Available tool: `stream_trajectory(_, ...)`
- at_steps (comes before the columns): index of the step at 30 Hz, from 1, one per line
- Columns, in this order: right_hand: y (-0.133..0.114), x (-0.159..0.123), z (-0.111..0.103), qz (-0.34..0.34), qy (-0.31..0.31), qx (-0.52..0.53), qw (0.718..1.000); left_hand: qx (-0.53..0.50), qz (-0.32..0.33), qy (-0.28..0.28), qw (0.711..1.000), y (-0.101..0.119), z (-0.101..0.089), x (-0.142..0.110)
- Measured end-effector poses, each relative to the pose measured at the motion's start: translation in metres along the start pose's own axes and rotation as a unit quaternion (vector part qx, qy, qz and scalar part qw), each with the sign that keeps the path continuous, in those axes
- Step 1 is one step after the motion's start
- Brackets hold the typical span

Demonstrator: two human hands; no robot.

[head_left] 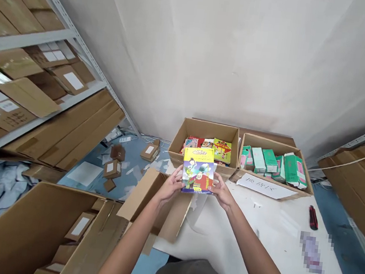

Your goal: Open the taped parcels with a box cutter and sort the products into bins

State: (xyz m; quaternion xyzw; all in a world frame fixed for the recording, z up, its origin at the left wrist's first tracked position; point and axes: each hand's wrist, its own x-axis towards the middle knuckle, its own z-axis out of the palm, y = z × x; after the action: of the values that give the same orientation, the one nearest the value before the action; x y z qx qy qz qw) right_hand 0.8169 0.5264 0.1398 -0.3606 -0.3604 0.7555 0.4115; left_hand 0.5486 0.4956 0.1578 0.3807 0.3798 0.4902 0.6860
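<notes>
Between both hands I hold a colourful picture book [198, 170], with a yellow top, a purple middle and cartoon figures on its cover. My left hand [173, 184] grips its left edge and my right hand [221, 190] its right edge. Below it an open cardboard box [173, 217] stands at the table's left edge with its flaps spread. Just behind the held book is a carton [208, 126] with several colourful books, among them a yellow-green book [221, 151]. The held book covers part of that carton's front.
Right of the books, a carton [276, 143] holds several green and white boxes [269, 160], with a handwritten paper [264, 187] on its front. A red and black cutter [313, 218] lies on the white table [276, 235]. At left stand a large carton [28, 216] of parcels and shelves [85, 88]; small boxes [112, 168] litter the floor.
</notes>
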Motion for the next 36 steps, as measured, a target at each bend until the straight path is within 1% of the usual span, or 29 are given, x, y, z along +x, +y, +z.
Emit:
stream_trajectory(3,-0.008,0.048,0.019,-0.004,0.030,-0.010,1.000,0.017,-0.001,0.016,1.000,0.015,-0.035,0.043)
stream_trajectory(6,-0.016,0.101,0.032,-0.018,0.039,-0.027,0.999,0.043,0.010,0.016,0.999,0.028,-0.069,0.091)
stream_trajectory(9,-0.021,0.155,0.033,-0.038,0.035,-0.064,0.997,0.078,0.017,0.008,0.997,0.036,-0.100,0.145)
stream_trajectory(11,-0.023,0.187,0.028,-0.050,0.037,-0.109,0.992,0.101,0.010,0.018,0.995,0.037,-0.116,0.179)
stream_trajectory(12,-0.024,0.199,0.024,-0.058,0.043,-0.140,0.988,0.118,0.011,0.034,0.992,0.037,-0.123,0.194)
stream_trajectory(14,-0.023,0.216,0.014,-0.076,0.071,-0.208,0.973,0.165,0.022,0.093,0.982,0.035,-0.134,0.217)
stream_trajectory(16,-0.019,0.220,0.002,-0.092,0.098,-0.268,0.954,0.212,0.044,0.152,0.964,0.030,-0.141,0.226)
stream_trajectory(18,-0.011,0.212,-0.010,-0.108,0.107,-0.306,0.940,0.247,0.073,0.177,0.950,0.022,-0.143,0.223)
stream_trajectory(20,-0.001,0.194,-0.019,-0.123,0.100,-0.325,0.932,0.266,0.098,0.173,0.943,0.013,-0.139,0.210)
stream_trajectory(22,0.008,0.172,-0.024,-0.137,0.102,-0.325,0.930,0.273,0.117,0.161,0.941,0.004,-0.128,0.193)
stream_trajectory(26,0.019,0.128,-0.034,-0.153,0.125,-0.294,0.935,0.260,0.139,0.137,0.946,-0.015,-0.094,0.162)
stream_trajectory(28,0.023,0.106,-0.047,-0.153,0.135,-0.282,0.937,0.254,0.137,0.127,0.949,-0.026,-0.073,0.149)
stream_trajectory(30,0.030,0.080,-0.069,-0.151,0.157,-0.277,0.936,0.259,0.123,0.120,0.951,-0.042,-0.050,0.134)
stream_trajectory(32,0.043,0.049,-0.097,-0.146,0.204,-0.285,0.925,0.277,0.102,0.117,0.948,-0.066,-0.025,0.114)
stream_trajectory(33,0.052,0.032,-0.113,-0.138,0.236,-0.297,0.915,0.292,0.090,0.115,0.945,-0.081,-0.013,0.103)
stream_trajectory(35,0.077,-0.007,-0.142,-0.096,0.307,-0.338,0.884,0.327,0.060,0.107,0.937,-0.121,0.011,0.078)
stream_trajectory(36,0.092,-0.027,-0.155,-0.061,0.325,-0.371,0.868,0.349,0.037,0.095,0.932,-0.143,0.022,0.065)
